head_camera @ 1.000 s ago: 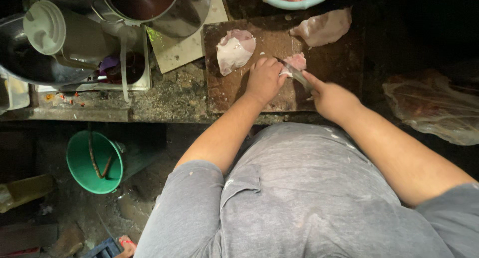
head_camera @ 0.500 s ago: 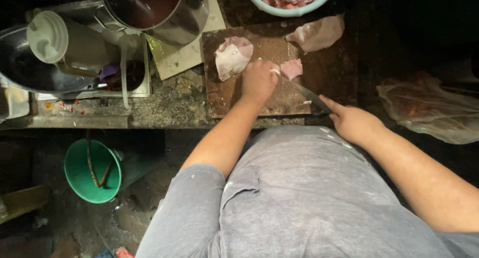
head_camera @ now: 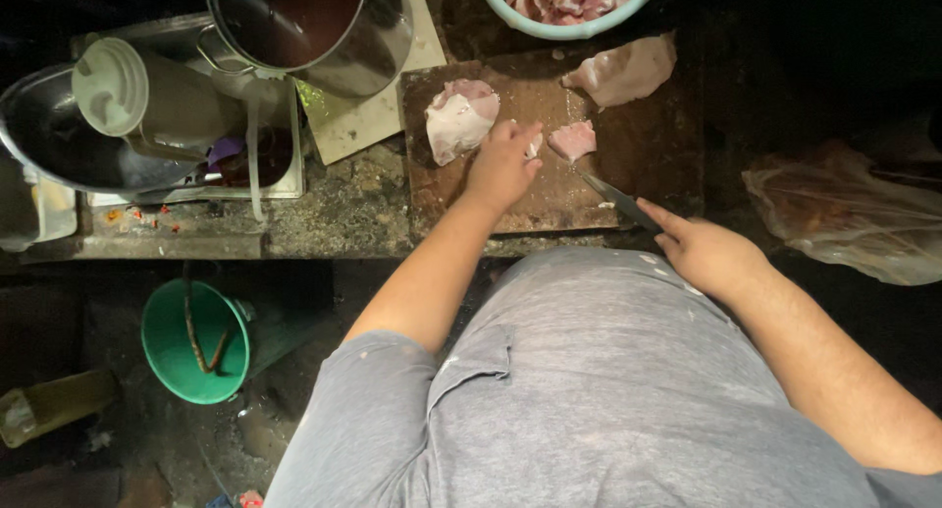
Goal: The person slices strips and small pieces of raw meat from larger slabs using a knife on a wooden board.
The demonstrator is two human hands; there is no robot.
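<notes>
Two bare hands work at a wooden cutting board [head_camera: 628,164]. Right hand [head_camera: 708,256], fingers curled around the handle, holds a knife [head_camera: 618,200] whose blade slants up-left toward a small pink meat piece [head_camera: 573,140]. Left hand [head_camera: 502,164], fingers together, rests flat beside a larger pork chunk [head_camera: 457,119]. A pale blue bowl [head_camera: 567,29] holds cut meat.

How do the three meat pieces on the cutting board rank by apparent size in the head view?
1. Pale piece at top right
2. Piece left of the left hand, close to it
3. Small pink piece
</notes>
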